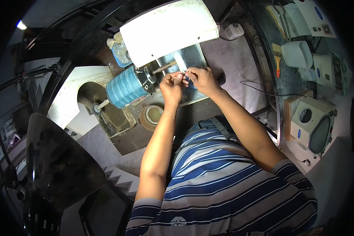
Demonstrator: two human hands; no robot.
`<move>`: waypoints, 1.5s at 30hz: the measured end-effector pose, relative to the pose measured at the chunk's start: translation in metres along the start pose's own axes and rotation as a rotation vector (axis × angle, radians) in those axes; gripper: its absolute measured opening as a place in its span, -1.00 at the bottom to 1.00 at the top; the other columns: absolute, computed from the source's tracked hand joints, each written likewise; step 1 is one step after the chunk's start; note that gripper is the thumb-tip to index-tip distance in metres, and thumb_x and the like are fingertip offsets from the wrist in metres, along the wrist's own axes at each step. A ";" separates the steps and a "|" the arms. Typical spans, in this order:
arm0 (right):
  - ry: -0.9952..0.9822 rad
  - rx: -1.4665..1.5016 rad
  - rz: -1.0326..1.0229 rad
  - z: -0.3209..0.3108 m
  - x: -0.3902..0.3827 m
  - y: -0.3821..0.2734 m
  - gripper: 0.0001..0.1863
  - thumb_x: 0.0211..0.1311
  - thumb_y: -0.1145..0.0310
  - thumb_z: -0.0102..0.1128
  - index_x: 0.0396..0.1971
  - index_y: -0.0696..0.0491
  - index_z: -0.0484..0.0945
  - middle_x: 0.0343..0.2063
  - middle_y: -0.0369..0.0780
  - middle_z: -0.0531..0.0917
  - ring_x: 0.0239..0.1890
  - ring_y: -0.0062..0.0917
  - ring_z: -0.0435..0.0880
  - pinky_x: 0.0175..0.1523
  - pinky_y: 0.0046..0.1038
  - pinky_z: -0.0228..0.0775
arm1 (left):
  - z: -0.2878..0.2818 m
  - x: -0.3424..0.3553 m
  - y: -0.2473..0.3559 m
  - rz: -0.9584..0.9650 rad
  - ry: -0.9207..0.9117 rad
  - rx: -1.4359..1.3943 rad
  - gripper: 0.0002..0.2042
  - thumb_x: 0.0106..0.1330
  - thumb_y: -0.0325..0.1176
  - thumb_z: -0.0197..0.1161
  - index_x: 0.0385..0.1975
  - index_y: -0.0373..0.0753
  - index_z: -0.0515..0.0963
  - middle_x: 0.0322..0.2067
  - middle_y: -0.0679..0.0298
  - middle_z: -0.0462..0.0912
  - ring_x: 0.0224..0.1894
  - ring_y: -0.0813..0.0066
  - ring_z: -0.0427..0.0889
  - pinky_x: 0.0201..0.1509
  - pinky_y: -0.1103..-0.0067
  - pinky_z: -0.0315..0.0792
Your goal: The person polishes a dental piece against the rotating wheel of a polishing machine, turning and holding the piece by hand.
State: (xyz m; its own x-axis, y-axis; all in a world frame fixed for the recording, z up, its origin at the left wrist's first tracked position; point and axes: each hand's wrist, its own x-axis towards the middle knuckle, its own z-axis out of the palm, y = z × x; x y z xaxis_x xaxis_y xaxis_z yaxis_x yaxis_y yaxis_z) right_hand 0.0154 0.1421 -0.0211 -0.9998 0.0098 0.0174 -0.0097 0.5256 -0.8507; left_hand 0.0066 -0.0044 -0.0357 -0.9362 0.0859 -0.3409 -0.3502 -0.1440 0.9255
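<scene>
Both hands at work over the bench [133, 143], nr the centre of the view. L hand [171, 88]: fingers curled in, thumb and index closed to a pinch on a small piece [183, 73]. R hand [202, 80]: thumb and index likewise closed on same piece from the R side, other fingers folded under. Piece sits btwn the two sets of fingertips, in front of the body; too small and part-covered to ID, poss. pale in colour.

Adjacent equip.: blue ribbed motor [126, 87] to L of hands, its rod [165, 67] pointing toward them, tip just beyond L fingertips. White panel [169, 31] stands behind, w/ a metal tray [193, 55] below it. Round dish [144, 122] on bench, just beside L forearm. Wood-handled brush [277, 59] at far R, well apart from hands.
</scene>
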 end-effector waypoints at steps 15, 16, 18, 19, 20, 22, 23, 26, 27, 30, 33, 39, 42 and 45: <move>0.075 0.091 -0.325 -0.047 -0.028 -0.102 -0.87 0.19 0.51 0.16 -0.27 0.19 0.56 -0.39 -0.10 0.65 -0.37 -0.26 0.67 -0.29 -0.42 0.50 | -0.015 -0.087 0.095 0.280 -0.048 0.088 -0.88 0.30 -0.61 0.16 -0.20 -0.46 0.48 -0.36 0.09 0.65 -0.38 0.43 0.66 -0.25 0.55 0.58; 0.068 0.091 -0.332 -0.047 -0.029 -0.108 -0.87 0.19 0.51 0.16 -0.27 0.19 0.56 -0.39 -0.10 0.65 -0.37 -0.26 0.67 -0.29 -0.42 0.50 | -0.016 -0.092 0.099 0.337 -0.044 0.101 -0.87 0.29 -0.61 0.16 -0.19 -0.46 0.48 -0.36 0.09 0.65 -0.37 0.43 0.66 -0.24 0.56 0.58; 0.093 0.071 -0.373 -0.049 -0.032 -0.117 -0.87 0.17 0.54 0.17 -0.26 0.18 0.56 -0.38 -0.12 0.66 -0.35 -0.30 0.68 -0.27 -0.45 0.51 | -0.018 -0.099 0.104 0.410 -0.042 0.113 -0.86 0.28 -0.62 0.17 -0.19 -0.46 0.49 -0.36 0.08 0.65 -0.35 0.45 0.67 -0.23 0.56 0.58; 0.107 0.059 -0.397 -0.049 -0.033 -0.121 -0.86 0.17 0.55 0.18 -0.26 0.18 0.56 -0.37 -0.13 0.66 -0.34 -0.33 0.69 -0.26 -0.46 0.52 | -0.020 -0.103 0.106 0.418 -0.036 0.107 -0.86 0.28 -0.62 0.17 -0.19 -0.46 0.49 -0.36 0.08 0.65 -0.35 0.45 0.67 -0.23 0.56 0.58; 0.104 0.055 -0.407 -0.049 -0.034 -0.123 -0.86 0.17 0.55 0.18 -0.26 0.18 0.56 -0.37 -0.13 0.66 -0.34 -0.33 0.69 -0.26 -0.46 0.52 | -0.021 -0.105 0.106 0.445 -0.033 0.133 -0.86 0.28 -0.61 0.17 -0.18 -0.46 0.49 -0.36 0.08 0.65 -0.36 0.45 0.67 -0.23 0.57 0.57; 0.093 0.047 -0.417 -0.050 -0.036 -0.128 -0.85 0.15 0.56 0.19 -0.26 0.18 0.56 -0.37 -0.13 0.66 -0.32 -0.34 0.69 -0.25 -0.46 0.53 | -0.023 -0.109 0.107 0.476 -0.024 0.157 -0.86 0.29 -0.60 0.18 -0.18 -0.46 0.49 -0.36 0.08 0.65 -0.36 0.46 0.67 -0.23 0.58 0.57; 0.089 0.046 -0.423 -0.050 -0.037 -0.130 -0.85 0.15 0.56 0.19 -0.26 0.18 0.56 -0.37 -0.13 0.66 -0.32 -0.34 0.69 -0.25 -0.46 0.53 | -0.024 -0.109 0.107 0.471 -0.027 0.149 -0.86 0.29 -0.60 0.18 -0.18 -0.46 0.49 -0.35 0.08 0.65 -0.36 0.46 0.67 -0.24 0.58 0.57; 0.060 0.055 -0.418 -0.052 -0.038 -0.137 -0.86 0.15 0.56 0.19 -0.26 0.20 0.57 -0.36 -0.12 0.66 -0.32 -0.35 0.69 -0.24 -0.46 0.53 | -0.028 -0.109 0.106 0.486 -0.030 0.169 -0.85 0.30 -0.58 0.18 -0.18 -0.46 0.49 -0.35 0.08 0.66 -0.36 0.47 0.67 -0.25 0.59 0.56; 0.063 0.054 -0.399 -0.052 -0.039 -0.139 -0.87 0.14 0.56 0.22 -0.29 0.21 0.59 -0.36 -0.11 0.67 -0.32 -0.36 0.70 -0.23 -0.48 0.53 | -0.030 -0.110 0.106 0.503 -0.032 0.200 -0.85 0.30 -0.58 0.18 -0.18 -0.46 0.49 -0.34 0.08 0.66 -0.35 0.47 0.67 -0.25 0.60 0.56; 0.059 0.047 -0.387 -0.054 -0.041 -0.149 -0.88 0.12 0.57 0.25 -0.31 0.22 0.61 -0.37 -0.11 0.68 -0.32 -0.38 0.71 -0.23 -0.49 0.54 | -0.034 -0.113 0.109 0.533 -0.044 0.216 -0.85 0.30 -0.57 0.17 -0.17 -0.46 0.49 -0.35 0.08 0.66 -0.36 0.48 0.67 -0.27 0.61 0.56; 0.046 0.030 -0.433 -0.059 -0.041 -0.163 -0.86 0.12 0.56 0.23 -0.29 0.22 0.59 -0.36 -0.11 0.67 -0.33 -0.37 0.70 -0.23 -0.49 0.53 | -0.035 -0.120 0.118 0.550 -0.030 0.206 -0.84 0.31 -0.58 0.16 -0.15 -0.46 0.48 -0.34 0.06 0.66 -0.39 0.47 0.67 -0.29 0.61 0.57; 0.060 -0.001 -0.516 -0.064 -0.043 -0.184 -0.84 0.10 0.55 0.24 -0.28 0.20 0.59 -0.40 -0.14 0.67 -0.37 -0.39 0.69 -0.28 -0.49 0.54 | -0.037 -0.137 0.136 0.610 0.034 0.107 -0.83 0.24 -0.63 0.21 -0.18 -0.49 0.52 -0.41 0.11 0.66 -0.43 0.49 0.67 -0.33 0.65 0.57; 0.059 -0.027 -0.530 -0.065 -0.045 -0.194 -0.85 0.07 0.56 0.28 -0.32 0.21 0.60 -0.40 -0.13 0.68 -0.37 -0.39 0.70 -0.28 -0.50 0.54 | -0.040 -0.143 0.143 0.636 0.041 0.103 -0.81 0.23 -0.65 0.21 -0.16 -0.49 0.52 -0.41 0.09 0.66 -0.43 0.48 0.68 -0.32 0.65 0.58; 0.037 -0.021 -0.528 -0.068 -0.047 -0.206 -0.86 0.04 0.58 0.31 -0.35 0.22 0.61 -0.39 -0.11 0.68 -0.36 -0.39 0.71 -0.25 -0.51 0.54 | -0.043 -0.150 0.150 0.658 0.046 0.098 -0.81 0.22 -0.66 0.21 -0.17 -0.50 0.52 -0.41 0.07 0.66 -0.42 0.47 0.68 -0.32 0.64 0.59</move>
State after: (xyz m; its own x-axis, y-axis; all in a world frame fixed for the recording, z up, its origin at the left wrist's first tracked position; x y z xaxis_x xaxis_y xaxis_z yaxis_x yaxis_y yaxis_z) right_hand 0.0652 0.0915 0.1887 -0.8576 -0.2310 0.4595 -0.5110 0.4841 -0.7103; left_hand 0.0931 -0.0816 0.1473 -0.9548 -0.0319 0.2954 0.2969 -0.0620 0.9529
